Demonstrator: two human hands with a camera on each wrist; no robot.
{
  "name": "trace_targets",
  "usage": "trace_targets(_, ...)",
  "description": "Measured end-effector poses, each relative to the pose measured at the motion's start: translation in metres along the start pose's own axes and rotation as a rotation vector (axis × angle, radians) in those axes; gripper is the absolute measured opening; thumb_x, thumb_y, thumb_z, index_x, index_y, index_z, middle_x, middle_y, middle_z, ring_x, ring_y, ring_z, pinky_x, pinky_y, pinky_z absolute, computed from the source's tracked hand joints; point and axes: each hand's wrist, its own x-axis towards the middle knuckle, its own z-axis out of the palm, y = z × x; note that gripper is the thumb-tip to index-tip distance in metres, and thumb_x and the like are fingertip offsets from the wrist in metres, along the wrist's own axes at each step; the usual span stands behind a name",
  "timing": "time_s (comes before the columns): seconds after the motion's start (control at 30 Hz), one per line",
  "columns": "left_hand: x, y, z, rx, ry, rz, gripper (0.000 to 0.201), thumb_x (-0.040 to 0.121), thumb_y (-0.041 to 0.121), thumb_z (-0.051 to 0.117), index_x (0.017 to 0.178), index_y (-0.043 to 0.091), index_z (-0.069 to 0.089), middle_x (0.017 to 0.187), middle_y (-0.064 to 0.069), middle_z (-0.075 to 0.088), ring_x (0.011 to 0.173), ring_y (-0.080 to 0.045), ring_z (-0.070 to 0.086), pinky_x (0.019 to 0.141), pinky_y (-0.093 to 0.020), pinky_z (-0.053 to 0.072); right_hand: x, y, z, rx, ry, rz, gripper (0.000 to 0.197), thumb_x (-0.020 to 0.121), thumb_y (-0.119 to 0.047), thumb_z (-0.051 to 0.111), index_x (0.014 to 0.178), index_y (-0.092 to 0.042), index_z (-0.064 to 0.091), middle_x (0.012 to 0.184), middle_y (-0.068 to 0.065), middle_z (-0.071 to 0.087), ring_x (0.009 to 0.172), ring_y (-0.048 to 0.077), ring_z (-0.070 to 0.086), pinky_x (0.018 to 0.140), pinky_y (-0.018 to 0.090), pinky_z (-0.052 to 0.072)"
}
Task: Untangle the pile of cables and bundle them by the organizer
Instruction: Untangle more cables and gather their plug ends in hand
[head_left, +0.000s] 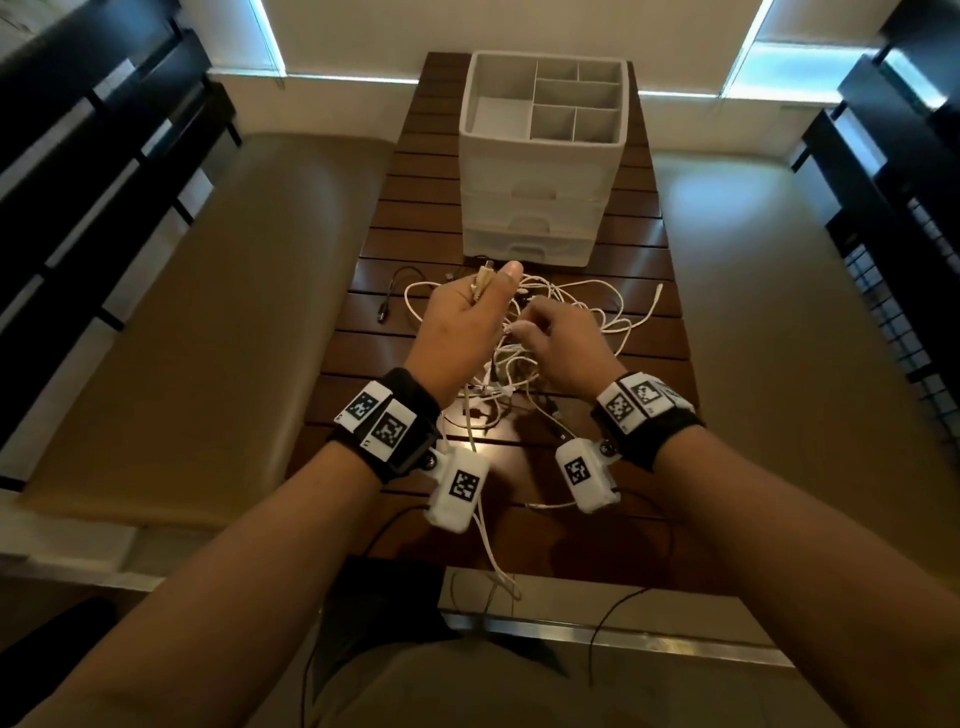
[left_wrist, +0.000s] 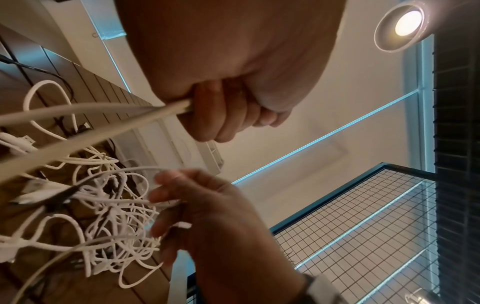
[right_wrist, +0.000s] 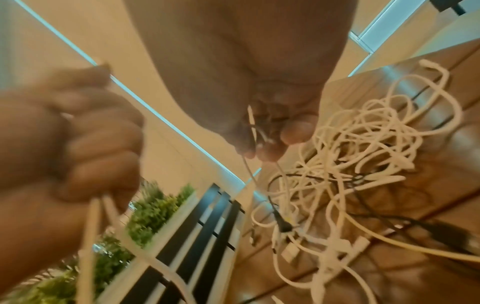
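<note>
Left hand (head_left: 457, 317) is fisted around a beige cable (left_wrist: 85, 115), doubled, with its plug end sticking up past the thumb and the strands trailing down toward the near counter edge. Right hand (head_left: 558, 343) has fingertips curled, pinching thin white strands from the pile of cables (head_left: 561, 332). The pile, mostly white with a few black leads, lies tangled on the slatted wooden counter (head_left: 405, 208) under and between both hands. A black cable (head_left: 395, 291) lies just left of the pile. The white organizer (head_left: 540, 156), with drawers and open top compartments, stands just beyond the pile.
</note>
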Motion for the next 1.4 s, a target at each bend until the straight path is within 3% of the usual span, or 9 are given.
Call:
trace_targets(0.23,0.023,-0.014,0.0,0.051,0.057,0.097,0.022,0.104,0.027,0.066,0.111,0.007,0.071,0.101,-0.01,0.076,0.094,-0.021,0.073,0.084,-0.035,0.059,-0.003,-0.039,-0.046,0.09,0.171,-0.149,0.014,0.099,-0.024,0.065,0.09,-0.017,0.073,0.075,-0.011,0.065,0.07,0.003,0.058,0.067,0.016,0.043)
trace_targets(0.47,0.038,-0.014,-0.002,0.084,0.009,0.103,0.024,0.105,0.025,0.065,0.087,0.008,0.068,0.071,0.0,0.061,0.057,-0.008,0.052,0.055,-0.027,0.045,0.006,-0.079,-0.092,0.223,0.224,-0.258,0.018,0.102,-0.025,0.063,0.094,-0.012,0.073,0.079,0.001,0.07,0.072,0.015,0.066,0.07,0.034,0.058)
trace_targets(0.7,0.048,-0.016,-0.003,0.074,0.099,0.047,0.025,0.105,0.025,0.064,0.09,0.007,0.074,0.068,0.017,0.065,0.058,0.003,0.053,0.063,-0.021,0.042,0.015,-0.113,-0.126,0.381,0.491,-0.457,0.017,0.103,-0.023,0.062,0.103,-0.007,0.069,0.074,-0.002,0.064,0.062,0.014,0.063,0.061,0.037,0.059)
trace_targets(0.87,0.058,0.017,-0.019,0.019,0.182,0.146,0.028,0.105,0.034,0.063,0.091,0.013,0.074,0.074,0.013,0.067,0.069,-0.007,0.06,0.069,-0.032,0.052,0.021,-0.075,-0.112,0.114,0.4,-0.28,0.019,0.105,-0.032,0.059,0.105,-0.018,0.073,0.072,-0.015,0.056,0.063,0.006,0.053,0.063,0.033,0.049)
trace_targets(1.0,0.064,0.046,-0.023,0.002,0.171,0.264,0.028,0.107,0.033,0.059,0.093,0.012,0.071,0.065,0.012,0.055,0.055,-0.012,0.045,0.052,-0.03,0.04,0.022,-0.057,-0.105,-0.058,0.272,-0.203,0.024,0.102,-0.035,0.062,0.115,-0.019,0.074,0.088,-0.005,0.058,0.076,0.011,0.052,0.076,0.031,0.049)
trace_targets(1.07,0.066,0.046,-0.02,0.067,0.108,0.249,0.027,0.108,0.029,0.058,0.094,0.01,0.071,0.064,0.014,0.06,0.056,-0.003,0.052,0.056,-0.025,0.044,0.02,-0.061,-0.092,-0.003,0.136,-0.18,0.034,0.099,-0.036,0.067,0.13,-0.023,0.068,0.09,-0.003,0.062,0.072,0.008,0.056,0.071,0.019,0.049)
trace_targets(1.17,0.068,0.037,-0.018,0.145,0.018,0.17,0.022,0.106,0.024,0.062,0.093,0.013,0.075,0.085,0.01,0.075,0.082,-0.001,0.068,0.082,-0.032,0.053,0.025,-0.065,-0.076,0.125,0.018,-0.181,0.029,0.095,-0.03,0.073,0.122,-0.024,0.064,0.083,0.003,0.066,0.067,0.01,0.06,0.066,0.032,0.054)
trace_targets(1.27,0.063,0.038,-0.024,0.13,0.005,0.141,0.024,0.105,0.022,0.064,0.1,0.003,0.078,0.079,0.008,0.074,0.071,0.001,0.066,0.071,-0.024,0.052,0.032,-0.068,-0.082,0.348,-0.023,-0.132,0.04,0.095,-0.021,0.073,0.134,-0.02,0.061,0.09,0.016,0.061,0.062,0.011,0.056,0.055,0.022,0.052)
trace_targets(1.4,0.058,0.041,-0.027,0.07,0.035,0.144,0.028,0.104,0.022,0.066,0.1,-0.004,0.076,0.075,0.006,0.075,0.071,-0.004,0.069,0.066,-0.023,0.055,0.037,-0.077,-0.081,0.24,-0.143,-0.156,0.033,0.094,-0.021,0.075,0.125,-0.015,0.066,0.083,0.003,0.065,0.057,0.001,0.057,0.054,0.017,0.047)
